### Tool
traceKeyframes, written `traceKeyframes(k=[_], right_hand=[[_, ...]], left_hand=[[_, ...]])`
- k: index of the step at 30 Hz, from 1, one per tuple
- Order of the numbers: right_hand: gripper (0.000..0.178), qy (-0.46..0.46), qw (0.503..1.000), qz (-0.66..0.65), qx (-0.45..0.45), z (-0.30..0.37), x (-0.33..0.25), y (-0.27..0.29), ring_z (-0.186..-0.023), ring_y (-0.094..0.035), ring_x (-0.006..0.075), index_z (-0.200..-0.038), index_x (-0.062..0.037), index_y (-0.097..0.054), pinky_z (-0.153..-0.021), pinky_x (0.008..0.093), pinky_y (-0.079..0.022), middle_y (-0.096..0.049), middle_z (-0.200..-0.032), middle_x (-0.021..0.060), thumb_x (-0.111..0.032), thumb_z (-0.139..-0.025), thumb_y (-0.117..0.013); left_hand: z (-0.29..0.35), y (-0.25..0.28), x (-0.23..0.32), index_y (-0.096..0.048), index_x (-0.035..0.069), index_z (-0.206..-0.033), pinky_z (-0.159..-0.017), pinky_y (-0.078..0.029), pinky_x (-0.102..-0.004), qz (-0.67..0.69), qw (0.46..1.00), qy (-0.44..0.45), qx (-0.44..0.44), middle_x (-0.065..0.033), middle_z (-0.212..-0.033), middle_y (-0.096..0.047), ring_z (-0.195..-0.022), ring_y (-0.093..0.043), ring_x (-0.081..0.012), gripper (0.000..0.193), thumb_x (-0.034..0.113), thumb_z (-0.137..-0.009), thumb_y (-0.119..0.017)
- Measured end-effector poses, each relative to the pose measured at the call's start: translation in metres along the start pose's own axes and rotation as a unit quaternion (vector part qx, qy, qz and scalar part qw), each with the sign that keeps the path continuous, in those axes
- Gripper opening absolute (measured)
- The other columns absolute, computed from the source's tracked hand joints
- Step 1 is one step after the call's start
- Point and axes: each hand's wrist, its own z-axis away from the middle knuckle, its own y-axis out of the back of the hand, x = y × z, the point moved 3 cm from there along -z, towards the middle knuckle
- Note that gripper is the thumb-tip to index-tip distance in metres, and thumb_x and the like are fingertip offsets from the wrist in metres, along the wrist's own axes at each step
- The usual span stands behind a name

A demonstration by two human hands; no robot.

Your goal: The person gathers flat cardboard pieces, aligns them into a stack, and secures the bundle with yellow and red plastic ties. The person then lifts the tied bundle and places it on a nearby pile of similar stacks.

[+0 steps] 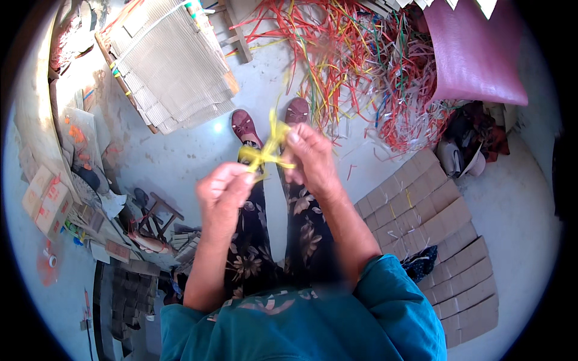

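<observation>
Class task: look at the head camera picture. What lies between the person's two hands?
In the head view, a knotted bunch of yellow strips spans the gap, pinched by the left hand and the right hand.

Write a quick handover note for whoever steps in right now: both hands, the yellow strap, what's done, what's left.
Left hand: pinching one end of the yellow strap.
Right hand: gripping the other side, fingers closed.
The strap is held above the knees, crossed into a loose knot.
Done: strands crossed. Left: knot looks not yet pulled tight.
Nearby: strap pile ahead, flat cardboard stacks on the right.
</observation>
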Motion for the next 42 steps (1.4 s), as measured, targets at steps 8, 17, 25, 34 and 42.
traceKeyframes(k=[8,17,25,34,42], right_hand=[[0.012,-0.040,0.990,-0.098,0.098,-0.011,0.076,0.132,-0.039,-0.036,0.0077,-0.078,-0.0061,-0.054,-0.036,0.0240,-0.036,-0.046,-0.056,-0.0014,-0.014,-0.086,-0.056],[0.032,0.182,0.797,0.575,0.033,-0.033,0.116,0.120,-0.077,-0.060,0.0379,-0.106,-0.0055,-0.057,-0.072,0.0440,-0.049,-0.061,-0.089,0.0190,-0.012,-0.075,-0.062],[0.046,0.238,0.730,0.634,0.092,-0.189,0.068,0.109,-0.108,-0.050,0.0369,-0.118,-0.0075,-0.051,-0.090,0.0422,-0.043,-0.052,-0.116,0.0188,-0.008,-0.074,-0.063],[0.059,0.147,0.689,0.688,0.177,-0.318,0.053,0.123,-0.120,-0.043,0.0379,-0.131,-0.0156,-0.043,-0.099,0.0505,-0.036,-0.036,-0.137,0.0185,-0.009,-0.074,-0.059],[0.041,0.253,0.722,0.623,0.166,-0.283,0.049,0.138,-0.079,-0.063,0.0282,-0.112,-0.0061,-0.053,-0.072,0.0348,-0.052,-0.064,-0.091,0.0160,-0.004,-0.072,-0.062]], left_hand=[[0.017,0.218,-0.050,-0.058,0.004,-0.084,-0.037,-0.021,-0.0184,0.066,0.906,-0.026,0.416,0.0070,-0.056,-0.037,-0.044,-0.031,-0.0007,0.006,0.010,-0.086,-0.057],[0.212,0.484,-0.085,-0.058,0.005,-0.078,-0.049,-0.038,-0.0307,-0.619,0.527,0.002,0.582,-0.0033,-0.060,-0.048,-0.053,-0.046,-0.0132,0.017,0.018,-0.086,-0.051],[0.137,0.265,-0.120,-0.055,0.003,-0.084,-0.055,-0.040,-0.0313,-0.459,0.844,-0.002,0.276,-0.0054,-0.071,-0.049,-0.061,-0.047,-0.0165,0.011,0.011,-0.089,-0.051],[0.097,0.117,-0.131,-0.054,0.002,-0.082,-0.044,-0.033,-0.0242,-0.361,0.924,0.019,0.128,-0.0010,-0.056,-0.046,-0.045,-0.042,-0.0076,0.014,0.013,-0.091,-0.052],[0.094,0.144,-0.137,-0.053,0.003,-0.081,-0.044,-0.032,-0.0203,-0.265,0.943,0.087,0.179,0.0025,-0.056,-0.045,-0.048,-0.039,-0.0039,0.013,0.011,-0.091,-0.053]])
